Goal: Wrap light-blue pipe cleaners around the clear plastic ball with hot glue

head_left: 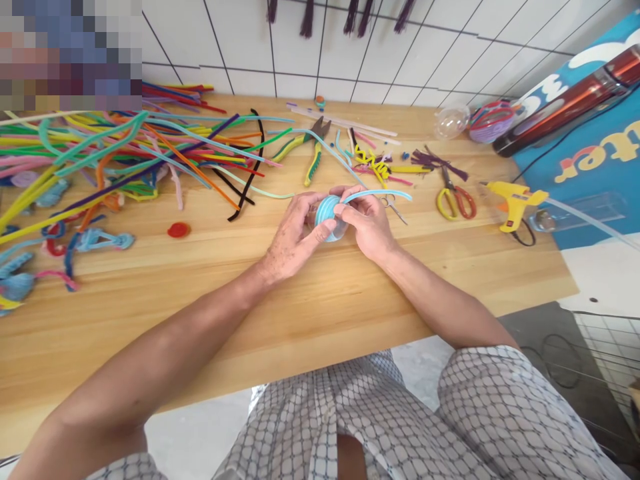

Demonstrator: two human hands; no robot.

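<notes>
1. Gripping from both sides, the left hand (293, 240) and right hand (367, 223) are closed together on a small clear ball (336, 230), held just over the middle of the counter (300, 313).
2. A blue pipe cleaner (326, 208) is coiled round the ball, and its free tail runs off to the right.
3. The ball looks light, smooth and probably slippery, so fingertips on opposite sides suit it.
4. The pipe cleaner should be soft and bendable and is best pinched close to the coil.
5. Pliers (314, 155), scissors (455, 200) and a glue gun (515, 200) lie beyond.

wrapped ball (329, 208) half hidden, tassels (350, 15) cropped
</notes>
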